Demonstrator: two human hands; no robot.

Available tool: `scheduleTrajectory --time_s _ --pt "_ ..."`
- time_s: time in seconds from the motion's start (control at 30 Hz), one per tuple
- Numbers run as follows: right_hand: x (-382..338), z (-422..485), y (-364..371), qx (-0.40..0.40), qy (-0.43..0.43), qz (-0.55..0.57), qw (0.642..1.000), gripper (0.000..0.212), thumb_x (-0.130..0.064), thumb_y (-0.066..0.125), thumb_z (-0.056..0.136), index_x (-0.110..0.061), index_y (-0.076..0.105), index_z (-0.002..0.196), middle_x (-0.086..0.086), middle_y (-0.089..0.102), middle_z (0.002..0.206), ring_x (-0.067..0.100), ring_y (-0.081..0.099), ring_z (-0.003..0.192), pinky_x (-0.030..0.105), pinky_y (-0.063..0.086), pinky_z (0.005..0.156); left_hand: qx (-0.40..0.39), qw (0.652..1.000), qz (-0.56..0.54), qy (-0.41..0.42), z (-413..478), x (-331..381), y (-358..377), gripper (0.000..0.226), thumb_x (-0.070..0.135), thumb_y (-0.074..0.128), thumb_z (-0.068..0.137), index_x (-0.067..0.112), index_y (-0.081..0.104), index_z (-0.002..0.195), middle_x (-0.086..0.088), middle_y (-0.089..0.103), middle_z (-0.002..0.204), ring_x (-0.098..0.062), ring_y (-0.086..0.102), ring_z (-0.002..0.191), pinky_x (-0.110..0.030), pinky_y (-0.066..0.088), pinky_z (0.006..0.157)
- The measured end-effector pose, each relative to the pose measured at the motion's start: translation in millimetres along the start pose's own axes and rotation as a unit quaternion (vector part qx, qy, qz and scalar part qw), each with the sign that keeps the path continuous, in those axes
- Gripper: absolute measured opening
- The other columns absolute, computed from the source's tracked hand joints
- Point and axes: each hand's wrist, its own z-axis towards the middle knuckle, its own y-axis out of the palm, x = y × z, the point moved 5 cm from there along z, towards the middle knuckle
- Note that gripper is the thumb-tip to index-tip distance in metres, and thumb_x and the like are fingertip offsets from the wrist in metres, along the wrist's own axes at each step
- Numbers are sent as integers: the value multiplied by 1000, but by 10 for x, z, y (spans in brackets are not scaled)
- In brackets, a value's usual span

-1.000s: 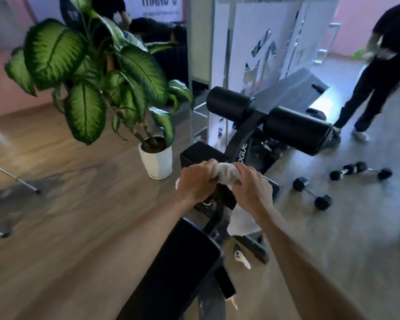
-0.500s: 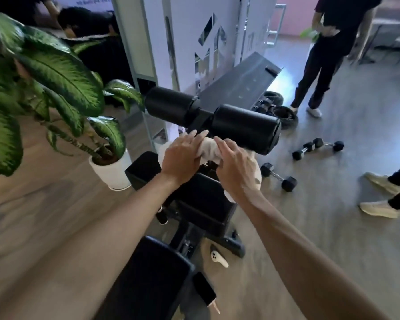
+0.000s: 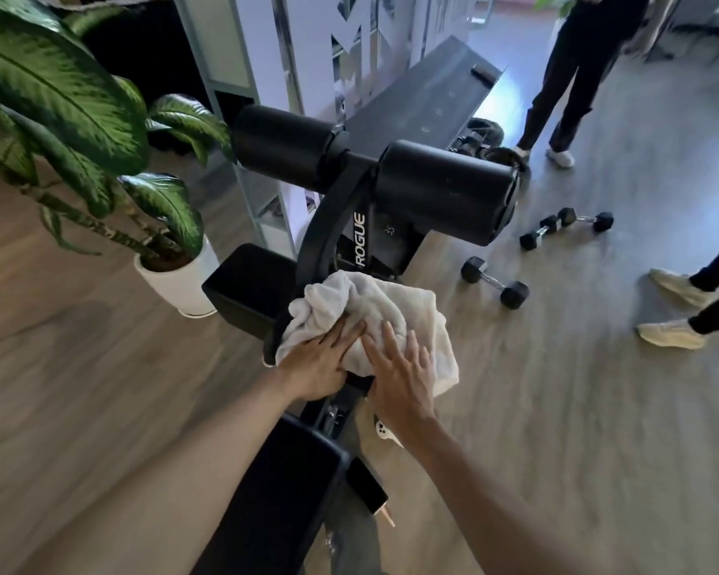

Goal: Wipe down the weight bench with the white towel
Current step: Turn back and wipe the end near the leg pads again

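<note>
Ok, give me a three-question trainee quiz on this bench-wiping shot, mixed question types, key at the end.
1. True or false: both hands, the left hand and the right hand, lie flat on the white towel.
2. Multiple choice: where is the towel? A) draped over the foam rollers; B) bunched on the bench frame below the rollers; C) on the floor beside the dumbbells.
3. Fill in: the white pot beside the bench holds a ____.

Key: 1 true; 2 B; 3 plant.
</note>
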Motion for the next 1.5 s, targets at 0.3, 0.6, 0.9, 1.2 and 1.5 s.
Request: scheduleTrajectory --time_s 0.3,0.6,0.9,1.2,1.5 --pt "122 337 -212 17 -1 119 993 62 -50 17 97 -43 19 158 4 14 171 33 1 158 60 0 125 115 990 61 -53 248 310 -433 60 29 34 106 7 24 161 -16 20 170 -28 14 159 -48 18 129" --pt "389 340 111 9 147 86 985 61 -52 12 103 -42 -4 160 4 -7 173 41 -13 156 59 6 125 93 990 88 54 733 220 -37 66 30 13 102 9 2 164 -20 1 172 -32 -6 160 -52 11 129" --pt "229 352 47 69 118 65 989 68 -40 13 99 -20 6 163 21 -4 171 48 -12 154 63 -1 124 174 982 -7 75 638 270 -149 61 33 39 107 12 24 162 -16 15 171 -27 4 161 -53 18 128" --pt "212 556 110 4 62 42 997 74 -56 3 96 -25 -10 162 7 -17 171 31 -24 154 54 -11 125 177 971 128 -97 464 139 -164 74 42 26 104 5 2 163 -20 -5 172 -31 -9 160 -54 11 128" --pt "237 667 -272 -72 51 173 981 52 -51 30 103 -33 45 149 2 39 161 30 32 151 47 24 122 86 953 -211 -200 458 237 -883 64 70 30 96 30 67 130 -7 55 152 -27 42 147 -46 34 120"
